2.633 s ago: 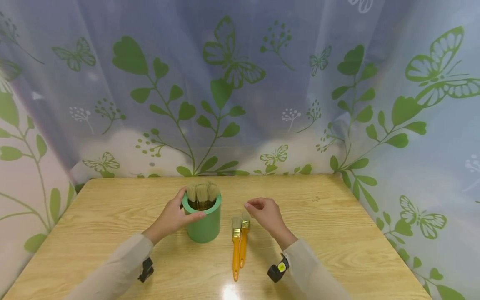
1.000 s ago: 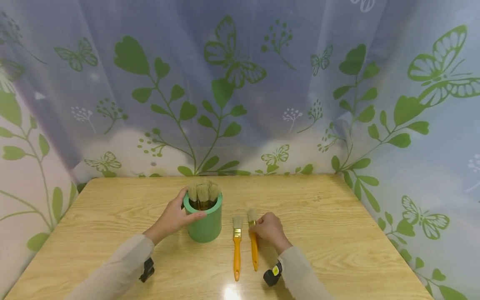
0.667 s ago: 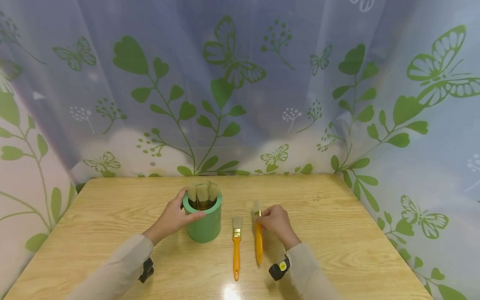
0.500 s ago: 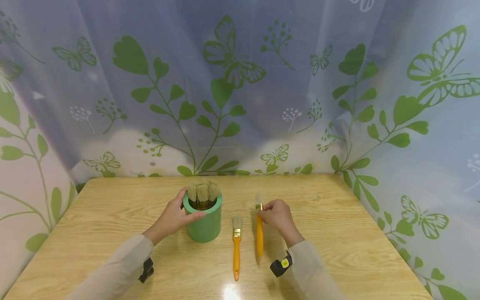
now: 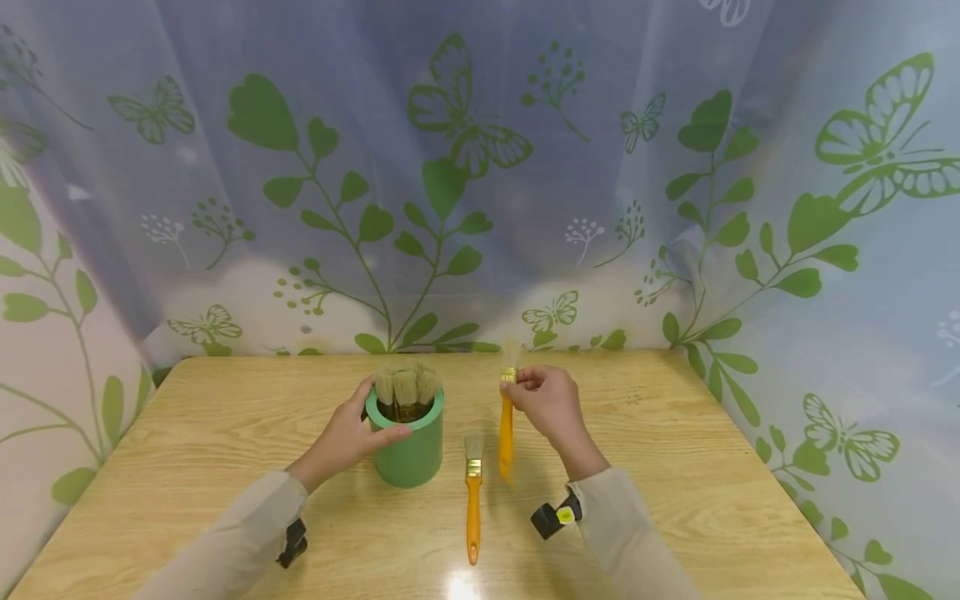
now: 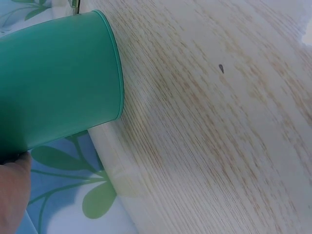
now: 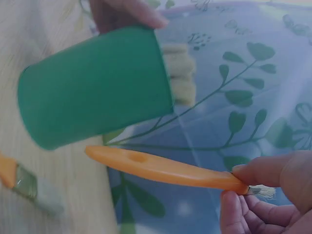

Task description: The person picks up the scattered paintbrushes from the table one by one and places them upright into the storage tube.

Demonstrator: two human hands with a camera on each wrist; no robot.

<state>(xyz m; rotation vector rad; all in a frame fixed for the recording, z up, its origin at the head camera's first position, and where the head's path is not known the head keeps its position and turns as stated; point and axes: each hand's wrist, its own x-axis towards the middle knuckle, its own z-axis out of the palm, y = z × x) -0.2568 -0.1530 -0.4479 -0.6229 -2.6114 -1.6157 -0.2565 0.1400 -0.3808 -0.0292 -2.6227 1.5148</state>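
My left hand (image 5: 345, 433) holds the rim of a round green pot (image 5: 408, 454), thumb across the near edge and the other fingers round the far left side. Several paintbrushes (image 5: 406, 386) stand in the pot, pale bristles upward; their handles are hidden inside. To the right of the pot, my right hand (image 5: 551, 404) pinches a paintbrush (image 5: 506, 425) between thumb and fingers near its metal band. This brush is raised off the table with its bristles up and its orange handle (image 7: 165, 168) hanging down.
Another orange-handled paintbrush (image 5: 473, 508) lies on the wooden table (image 5: 660, 492), in front of and right of the pot. A curtain (image 5: 570, 183) with leaves and butterflies hangs behind the table and along both sides.
My right hand has picked up the right one of the two lying paintbrushes, slid it right and raised it upright. The left hand and pot have stayed in place.
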